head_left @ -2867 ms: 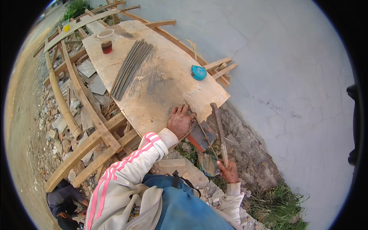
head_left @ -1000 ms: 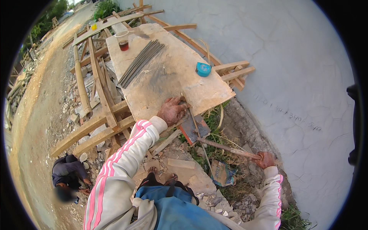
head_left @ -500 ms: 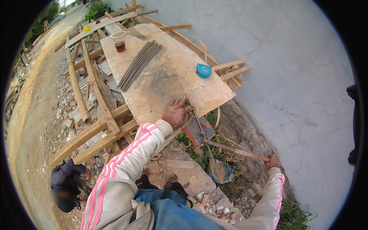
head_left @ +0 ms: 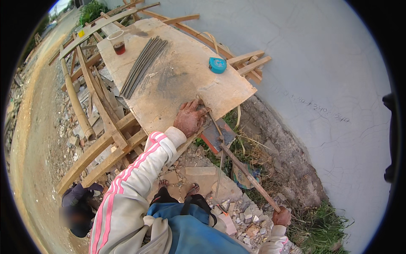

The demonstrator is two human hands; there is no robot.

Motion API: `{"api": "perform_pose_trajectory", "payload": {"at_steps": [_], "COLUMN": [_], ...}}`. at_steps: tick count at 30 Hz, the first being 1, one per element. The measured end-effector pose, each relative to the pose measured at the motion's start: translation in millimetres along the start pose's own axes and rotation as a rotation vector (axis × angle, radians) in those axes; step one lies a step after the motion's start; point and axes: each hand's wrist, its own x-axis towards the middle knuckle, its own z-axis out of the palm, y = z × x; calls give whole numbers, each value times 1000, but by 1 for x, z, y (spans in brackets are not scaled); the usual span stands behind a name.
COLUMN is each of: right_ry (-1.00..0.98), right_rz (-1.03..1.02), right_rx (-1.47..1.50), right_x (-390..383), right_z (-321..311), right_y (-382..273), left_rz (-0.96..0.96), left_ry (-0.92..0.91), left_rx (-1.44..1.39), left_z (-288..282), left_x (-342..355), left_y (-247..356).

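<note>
My left hand presses on the near edge of a worn board, fingers curled over a thin steel rod that runs down past the edge, above a red-and-grey slab. My right hand, low at the right, grips a long rusty bar; its upper end meets the rod below the board. On the board lie a bundle of several thin rods, a teal tape measure and a plastic cup with dark red liquid.
Stacked timbers and a bamboo pole lie over rubble at the left, beside a dirt road. A crouching person in dark clothes is at the lower left. A grey wall borders the right, with weeds at its base.
My right hand has moved down and inward with the long bar, which now slopes more steeply. My left hand stays at the board's edge.
</note>
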Motion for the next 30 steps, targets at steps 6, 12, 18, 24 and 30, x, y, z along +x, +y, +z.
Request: {"api": "perform_pose_trajectory", "payload": {"at_steps": [6,12,18,24,30], "right_ry": [51,91,83,68,86], "right_rz": [-13,-121,-146,-178,-178], "right_rx": [137,108,56,66,90], "right_x": [3,9,15,34,53], "right_z": [-1,8,-1,2,13], "right_y": [-4,3,0,5,12], "left_rz": [-92,-313,-568,-607,-567], "left_ry": [-23,-79,-495,-546,-515], "left_rx": [8,-415,-1421,-1569,-1579], "left_z": [-30,-63,-13,5,9], "left_x": [1,-84,-147,-159,-162], "left_y": [21,99,162,153,153]}}
